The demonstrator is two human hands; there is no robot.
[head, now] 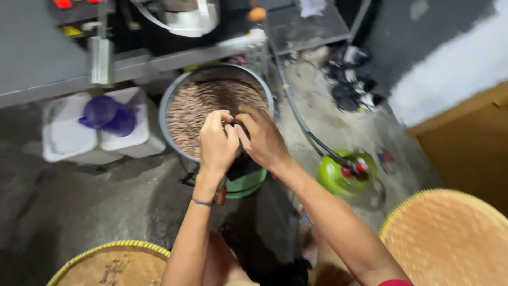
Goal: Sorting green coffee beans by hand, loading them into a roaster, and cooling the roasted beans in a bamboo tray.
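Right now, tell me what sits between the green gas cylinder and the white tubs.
In the head view, the round metal pan of brown beans sits between the green gas cylinder and the white tubs, with both hands over its near edge.

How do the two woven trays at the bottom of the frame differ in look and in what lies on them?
The left woven tray has a yellow-green rim and a darker brown weave, with a few dark bits scattered on it. The right woven tray is paler tan, shows no bits on it, and shows much more of its surface. The left one lies beside the left forearm, the right one beside the right. Both are round, shallow, basket-woven trays cut off by the frame edge.
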